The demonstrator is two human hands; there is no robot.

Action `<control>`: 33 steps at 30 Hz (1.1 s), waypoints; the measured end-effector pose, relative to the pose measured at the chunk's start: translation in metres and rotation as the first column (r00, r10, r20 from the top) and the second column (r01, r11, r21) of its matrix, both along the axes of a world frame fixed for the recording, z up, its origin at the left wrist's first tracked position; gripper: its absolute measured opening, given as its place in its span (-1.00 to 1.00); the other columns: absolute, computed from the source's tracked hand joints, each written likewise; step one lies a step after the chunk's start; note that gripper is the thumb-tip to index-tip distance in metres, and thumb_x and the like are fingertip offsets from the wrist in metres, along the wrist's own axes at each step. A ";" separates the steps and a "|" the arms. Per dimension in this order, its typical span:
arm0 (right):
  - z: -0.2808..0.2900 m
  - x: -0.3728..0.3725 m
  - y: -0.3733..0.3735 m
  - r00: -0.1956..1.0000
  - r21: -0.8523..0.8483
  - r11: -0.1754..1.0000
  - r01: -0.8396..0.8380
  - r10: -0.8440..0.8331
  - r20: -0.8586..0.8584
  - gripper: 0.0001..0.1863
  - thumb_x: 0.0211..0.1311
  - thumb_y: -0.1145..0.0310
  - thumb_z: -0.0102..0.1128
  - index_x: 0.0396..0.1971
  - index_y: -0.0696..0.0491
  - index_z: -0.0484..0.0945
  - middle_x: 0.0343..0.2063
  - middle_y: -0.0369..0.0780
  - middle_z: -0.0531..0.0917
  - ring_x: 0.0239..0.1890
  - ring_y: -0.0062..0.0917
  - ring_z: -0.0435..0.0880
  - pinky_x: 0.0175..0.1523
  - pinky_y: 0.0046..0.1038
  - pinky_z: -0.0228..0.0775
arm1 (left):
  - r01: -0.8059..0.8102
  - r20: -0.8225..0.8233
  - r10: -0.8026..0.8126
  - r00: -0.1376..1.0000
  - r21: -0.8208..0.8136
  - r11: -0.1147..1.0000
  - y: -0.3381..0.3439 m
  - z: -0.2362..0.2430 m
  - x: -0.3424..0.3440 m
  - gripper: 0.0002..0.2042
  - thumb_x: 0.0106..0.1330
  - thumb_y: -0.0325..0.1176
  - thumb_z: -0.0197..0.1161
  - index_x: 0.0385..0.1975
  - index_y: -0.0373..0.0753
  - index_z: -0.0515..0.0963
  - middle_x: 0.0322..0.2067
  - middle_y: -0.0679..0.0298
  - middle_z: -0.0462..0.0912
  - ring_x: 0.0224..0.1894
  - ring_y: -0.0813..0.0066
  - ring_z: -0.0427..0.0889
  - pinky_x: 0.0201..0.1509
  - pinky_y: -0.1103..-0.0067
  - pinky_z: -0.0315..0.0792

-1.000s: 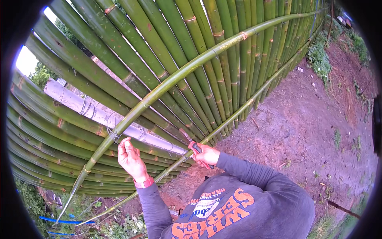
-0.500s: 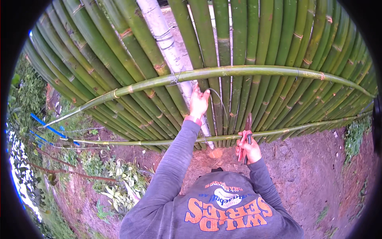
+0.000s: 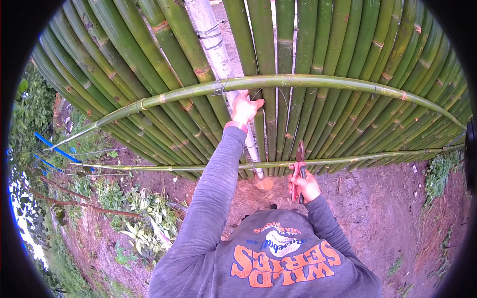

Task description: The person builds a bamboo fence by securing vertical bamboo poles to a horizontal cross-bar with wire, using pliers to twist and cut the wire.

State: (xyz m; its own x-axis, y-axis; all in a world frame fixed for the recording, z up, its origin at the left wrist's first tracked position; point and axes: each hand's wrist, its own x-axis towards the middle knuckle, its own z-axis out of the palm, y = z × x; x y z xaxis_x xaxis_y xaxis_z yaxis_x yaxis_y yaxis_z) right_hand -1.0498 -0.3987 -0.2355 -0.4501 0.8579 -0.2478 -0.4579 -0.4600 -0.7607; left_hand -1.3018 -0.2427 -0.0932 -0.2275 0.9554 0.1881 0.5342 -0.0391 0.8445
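Note:
My left hand (image 3: pixel 244 109) reaches up to the pale, wire-wrapped pole (image 3: pixel 213 47), just below the curved upper bamboo rail (image 3: pixel 293 81). Its fingers are bent with the tips partly hidden, and the thumb points right. A thin wire (image 3: pixel 284 97) arcs beside this hand, which seems to pinch it. Wire ties (image 3: pixel 218 89) bind the rail where it crosses the pole. Lower right, my right hand (image 3: pixel 307 187) is closed round red-and-black-handled pliers (image 3: pixel 300 155), their jaws pointing up in front of the lower bamboo rail (image 3: pixel 343 161).
Upright green bamboo poles (image 3: pixel 343 49) form a wall across the view. Bare brown soil (image 3: pixel 367 208) lies at its foot. Leafy cuttings (image 3: pixel 149 218), a brown branch (image 3: pixel 94 204) and blue strips (image 3: pixel 54 145) are on the left.
My left hand has risen slightly and shifted left, closer against the upper rail. The wire's loop now shows higher. My right hand with the pliers has moved a little left and up.

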 end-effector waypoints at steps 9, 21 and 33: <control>-0.004 0.015 -0.014 0.999 0.006 0.999 0.053 -0.054 0.011 -0.46 0.10 0.54 0.13 0.14 0.05 0.29 -0.44 -0.25 0.49 -0.51 -0.48 0.52 -0.41 -0.38 0.45 | -0.114 0.054 0.111 0.992 0.072 0.991 0.015 -0.029 0.007 -0.38 -0.01 -0.24 0.43 0.07 -0.46 0.50 -0.07 -0.10 0.66 0.02 0.09 0.65 0.17 0.40 0.45; -0.016 0.038 -0.024 0.981 0.065 0.981 0.182 -0.186 0.063 -0.49 0.14 0.55 0.12 0.14 0.09 0.30 -0.44 -0.26 0.50 -0.52 -0.52 0.54 -0.44 -0.41 0.48 | -0.006 0.036 -0.005 0.999 0.308 0.951 -0.077 -0.038 0.016 -0.73 0.37 -0.34 0.14 -0.02 -0.33 0.53 -0.52 0.29 0.57 -0.50 0.58 0.53 -0.37 0.55 0.46; 0.010 0.013 -0.005 0.990 0.221 0.975 -0.001 -0.031 0.141 -0.47 0.20 0.51 0.13 0.20 0.14 0.29 -0.54 -0.31 0.47 -0.57 -0.58 0.49 -0.43 -0.49 0.41 | -0.030 0.351 -0.244 0.904 0.621 0.784 -0.116 0.100 -0.007 -0.81 0.50 -0.43 0.03 -0.09 -0.33 0.58 -0.57 0.59 0.35 -0.58 0.89 0.20 -0.53 0.82 0.07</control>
State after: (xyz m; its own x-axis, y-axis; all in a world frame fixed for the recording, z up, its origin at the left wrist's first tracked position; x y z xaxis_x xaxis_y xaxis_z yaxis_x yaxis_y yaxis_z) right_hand -1.0371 -0.4041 -0.2256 -0.4108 0.9048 -0.1124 -0.3430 -0.2676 -0.9004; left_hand -1.3087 -0.3587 0.0068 -0.3143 0.6965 0.6450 0.1241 -0.6435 0.7553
